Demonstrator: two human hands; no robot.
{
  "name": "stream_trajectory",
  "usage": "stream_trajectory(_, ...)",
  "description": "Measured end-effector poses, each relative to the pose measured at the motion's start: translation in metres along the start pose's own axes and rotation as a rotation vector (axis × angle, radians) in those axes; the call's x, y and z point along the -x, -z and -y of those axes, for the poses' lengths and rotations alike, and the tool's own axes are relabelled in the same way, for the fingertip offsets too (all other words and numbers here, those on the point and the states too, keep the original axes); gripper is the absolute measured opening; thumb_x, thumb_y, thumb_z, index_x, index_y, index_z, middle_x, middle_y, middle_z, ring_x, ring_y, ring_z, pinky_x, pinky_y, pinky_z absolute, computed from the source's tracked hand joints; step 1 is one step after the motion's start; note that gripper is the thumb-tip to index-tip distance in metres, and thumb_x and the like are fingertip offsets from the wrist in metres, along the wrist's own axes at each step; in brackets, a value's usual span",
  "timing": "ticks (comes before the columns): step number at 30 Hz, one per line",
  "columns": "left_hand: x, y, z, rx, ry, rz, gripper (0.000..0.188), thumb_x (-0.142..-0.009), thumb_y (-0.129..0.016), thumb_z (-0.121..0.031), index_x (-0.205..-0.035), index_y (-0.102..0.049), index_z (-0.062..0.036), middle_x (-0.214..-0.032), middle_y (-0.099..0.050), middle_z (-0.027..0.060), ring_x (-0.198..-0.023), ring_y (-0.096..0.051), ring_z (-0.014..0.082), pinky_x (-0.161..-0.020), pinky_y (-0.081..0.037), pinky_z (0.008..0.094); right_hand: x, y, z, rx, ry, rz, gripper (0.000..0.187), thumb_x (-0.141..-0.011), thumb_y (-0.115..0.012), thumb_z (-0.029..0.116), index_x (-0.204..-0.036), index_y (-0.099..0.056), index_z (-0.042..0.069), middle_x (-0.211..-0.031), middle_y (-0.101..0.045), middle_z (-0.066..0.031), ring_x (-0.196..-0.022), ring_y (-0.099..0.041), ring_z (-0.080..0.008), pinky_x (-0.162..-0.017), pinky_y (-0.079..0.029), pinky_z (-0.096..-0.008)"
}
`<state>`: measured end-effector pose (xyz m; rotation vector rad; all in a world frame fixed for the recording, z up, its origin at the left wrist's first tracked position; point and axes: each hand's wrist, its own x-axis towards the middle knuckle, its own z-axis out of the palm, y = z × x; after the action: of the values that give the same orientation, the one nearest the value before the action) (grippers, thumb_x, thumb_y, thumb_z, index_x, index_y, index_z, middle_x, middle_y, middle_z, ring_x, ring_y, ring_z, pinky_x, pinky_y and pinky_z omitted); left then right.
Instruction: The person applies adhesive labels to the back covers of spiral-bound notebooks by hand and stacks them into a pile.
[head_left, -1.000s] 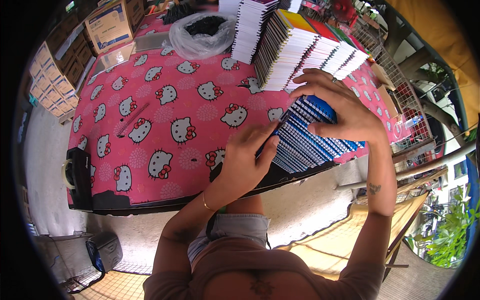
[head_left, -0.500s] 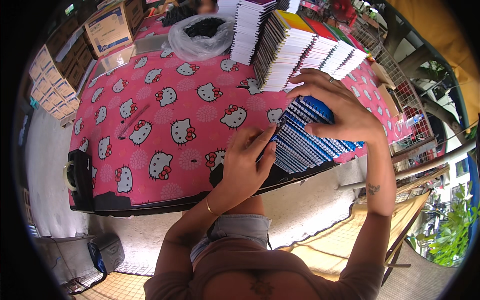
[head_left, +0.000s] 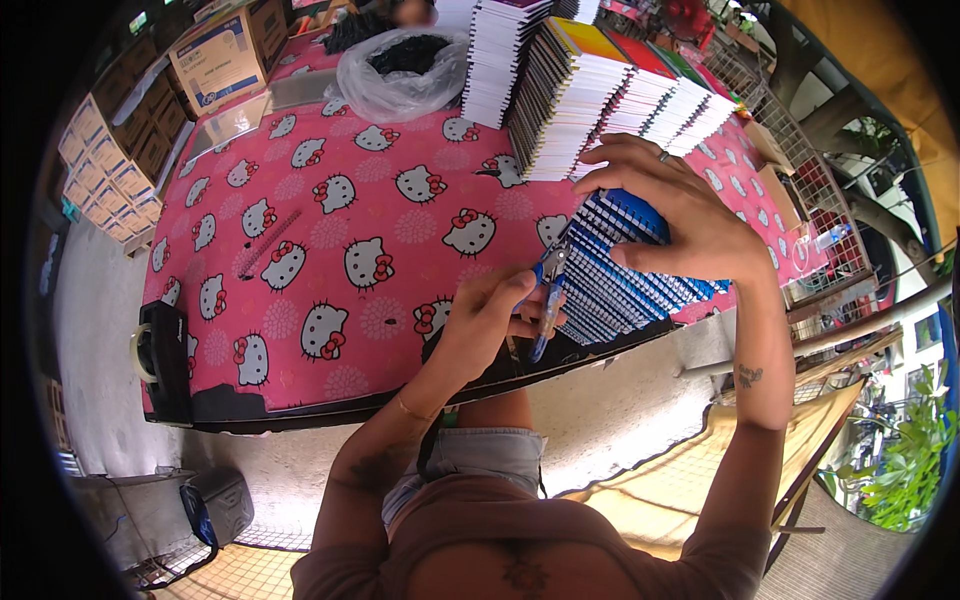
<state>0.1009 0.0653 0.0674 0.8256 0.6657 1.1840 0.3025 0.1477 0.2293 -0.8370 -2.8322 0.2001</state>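
Note:
In my left hand (head_left: 492, 310) is a pair of blue-handled pliers (head_left: 553, 268), its handles spread apart. The jaws point up to the near left corner of a stack of blue spiral notebooks (head_left: 615, 275); whether they touch the binding I cannot tell. My right hand (head_left: 680, 215) spans the top of that stack, thumb on the near side and fingers curled over the far side, gripping it. White and blue coil bindings face me along the stack's near side.
Taller stacks of notebooks (head_left: 565, 110) stand just beyond. A clear plastic bag (head_left: 400, 75) with black contents lies at the back. On the pink cartoon-print cloth (head_left: 390, 215) rests a loose coil (head_left: 270, 240). A black tape dispenser (head_left: 165, 360) sits at the left corner; cardboard boxes (head_left: 218, 65) are behind.
The pliers have come into view, and their handles have spread in my left hand. My right hand stays on the notebook stack.

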Motion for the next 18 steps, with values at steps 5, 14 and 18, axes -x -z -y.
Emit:
stream_trajectory(5,0.001,-0.006,-0.006,-0.980,-0.688,-0.070,0.038,-0.100,-0.049,-0.021,-0.122,-0.055,0.0103,-0.095,-0.068,0.0176,-0.076,-0.069,0.0268,-0.077,-0.059,0.0378,0.001,0.000,0.000,0.006,-0.017,0.016,0.059,-0.070,-0.072,0.025,-0.127,-0.056,0.020,-0.135,-0.049,-0.0102,-0.131,-0.042,-0.0313,-0.108,-0.032,-0.0474)
stream_trajectory(14,0.010,-0.004,0.009,-0.055,-0.070,-0.032,0.039,-0.101,-0.047,-0.023,-0.121,-0.053,0.0097,-0.105,-0.067,0.0192,-0.094,-0.070,0.0296,-0.079,-0.059,0.0387,-0.001,0.001,0.002,-0.016,-0.025,0.031,0.058,-0.066,-0.073,0.018,-0.122,-0.059,0.013,-0.140,-0.047,-0.0112,-0.136,-0.037,-0.0330,-0.110,-0.030,-0.0466)
stream_trajectory(18,0.004,0.003,0.015,-0.017,-0.025,0.005,0.039,-0.101,-0.046,-0.025,-0.121,-0.053,0.0084,-0.102,-0.068,0.0186,-0.089,-0.070,0.0289,-0.076,-0.060,0.0405,0.000,0.001,0.002,-0.011,-0.024,0.032,0.058,-0.066,-0.073,0.018,-0.122,-0.059,0.013,-0.140,-0.047,-0.0115,-0.136,-0.037,-0.0331,-0.110,-0.030,-0.0466)
